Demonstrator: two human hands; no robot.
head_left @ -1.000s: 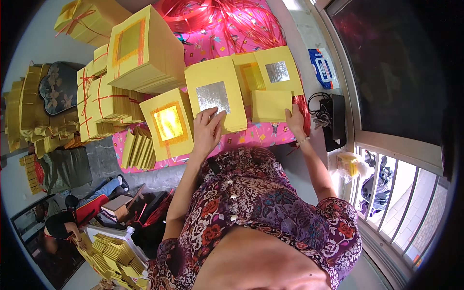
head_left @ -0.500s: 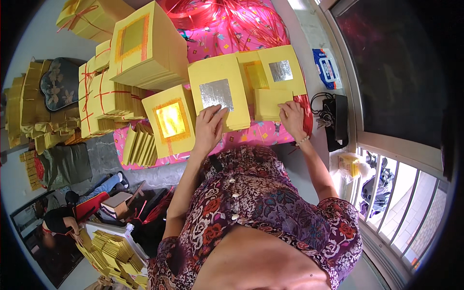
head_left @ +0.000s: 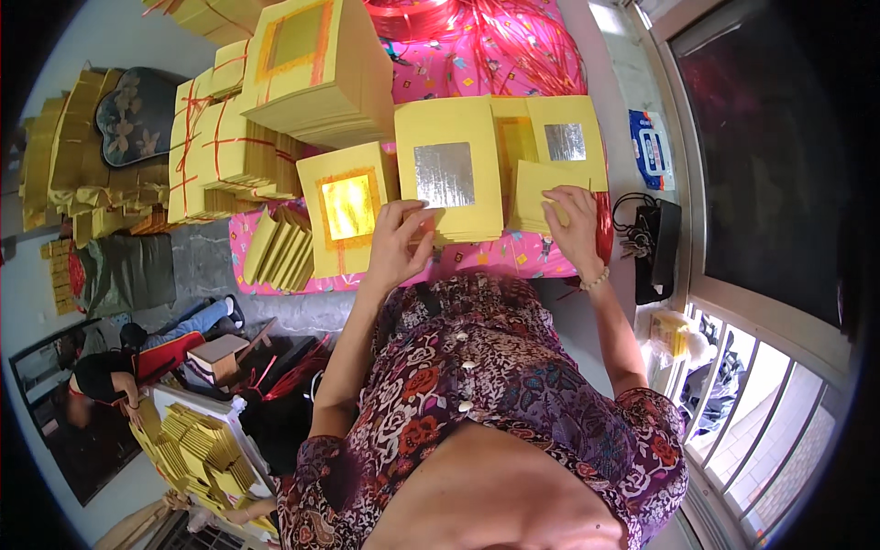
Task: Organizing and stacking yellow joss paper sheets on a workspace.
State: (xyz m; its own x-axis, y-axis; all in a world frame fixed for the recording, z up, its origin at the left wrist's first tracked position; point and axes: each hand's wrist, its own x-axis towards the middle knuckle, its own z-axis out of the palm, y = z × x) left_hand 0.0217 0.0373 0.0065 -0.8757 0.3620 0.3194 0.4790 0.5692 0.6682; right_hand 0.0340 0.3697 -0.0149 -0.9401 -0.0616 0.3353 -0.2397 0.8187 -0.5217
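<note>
My left hand (head_left: pixel 400 249) rests at the lower left edge of a stack of yellow paper sheets (head_left: pixel 447 121) whose top sheet carries a silver foil square. Its fingers are bent, the thumb stands apart, and nothing shows in its grip. Further right, my right hand (head_left: pixel 575 231) pinches the edge of a small plain yellow paper (head_left: pixel 539 186), which lies slanted over other plain papers. Behind it stand yellow sheets with a smaller silver square (head_left: pixel 566 141). Left of my left hand is a yellow stack with a shiny gold square (head_left: pixel 347 208) framed in orange.
A tall yellow paper stack (head_left: pixel 353 110) and bundles tied with red string (head_left: pixel 220 147) stand left on the pink patterned cloth (head_left: pixel 431 69). Red strands (head_left: pixel 513 46) lie behind. A blue-white packet (head_left: pixel 651 151) and black bag (head_left: pixel 655 247) lie right. Another person (head_left: pixel 105 376) works at lower left.
The view has shifted, so the table things sit further right. My right hand has moved the small plain yellow paper into a slant. My left hand has spread its thumb from its fingers.
</note>
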